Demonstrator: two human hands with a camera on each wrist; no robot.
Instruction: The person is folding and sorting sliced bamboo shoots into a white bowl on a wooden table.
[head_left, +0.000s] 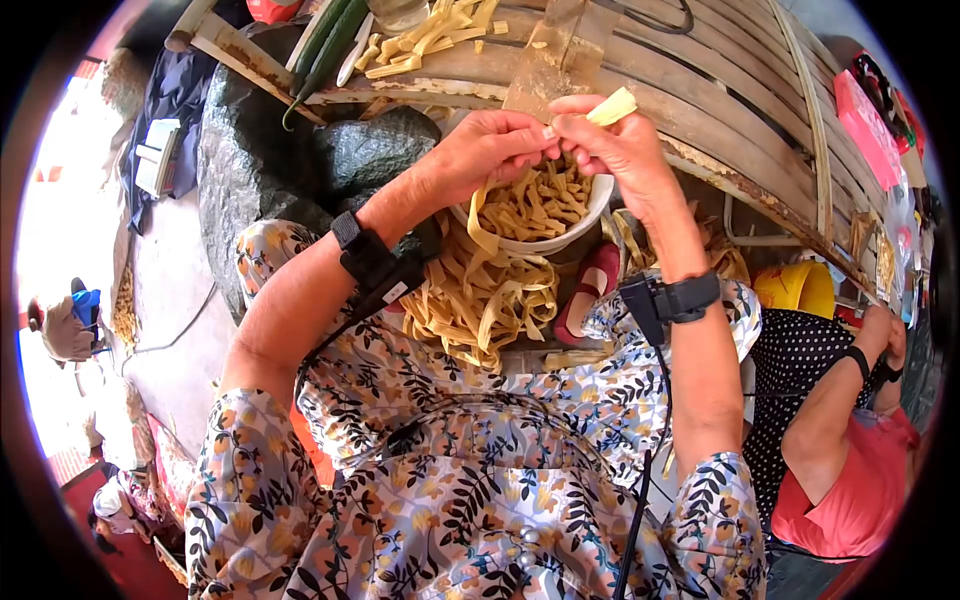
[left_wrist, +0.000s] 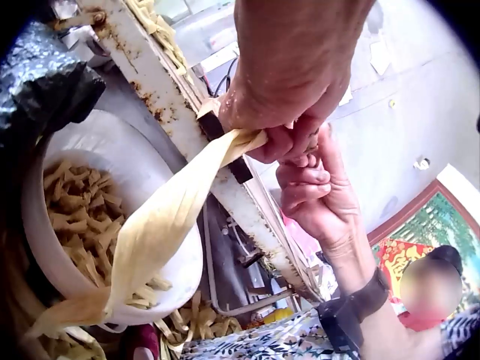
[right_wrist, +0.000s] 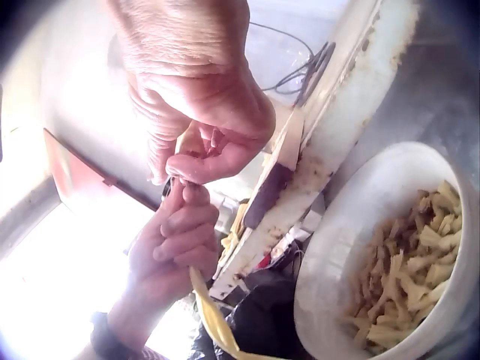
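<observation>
Above a white bucket, my left hand and right hand meet fingertip to fingertip. The left fingers curl round a long, flat, pale yellow strip, which hangs twisted from that hand past the bucket. In the right hand a folded pale yellow strip end is pinched between thumb and fingers, poking out above them. The fingers hide where the two parts come together. Short knotted yellow pieces fill the lower part of the bucket. Loose long strips lie heaped below it.
A slatted bench with a rusty metal edge stands just beyond the hands. On it lie yellow pieces and a long green vegetable. Dark plastic sheeting is at left. A yellow bucket and a seated person are at right.
</observation>
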